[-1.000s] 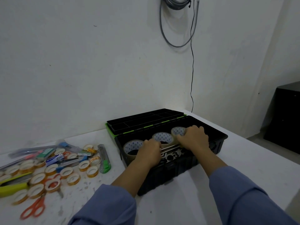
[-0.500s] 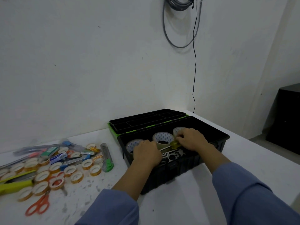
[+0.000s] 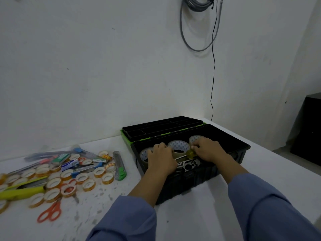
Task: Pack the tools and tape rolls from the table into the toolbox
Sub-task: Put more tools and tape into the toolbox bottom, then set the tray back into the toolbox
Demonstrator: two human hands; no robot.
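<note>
Toolbox open on desk, holding three large tape rolls. Inside it, right hand pinches one yellow-handled screwdriver; left hand grip cannot be told. Left of toolbox: one scissors.

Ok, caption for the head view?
Right hand pinches a screwdriver beside tape rolls in the toolbox, left hand alongside.

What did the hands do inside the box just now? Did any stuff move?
The right hand slid a little to the right and uncovered a yellow-handled screwdriver, which its fingertips now pinch. A second ago the hand hid it. The left hand stayed by the left tape roll in the toolbox. The scissors, cutter and small tape rolls on the table did not move.
</note>
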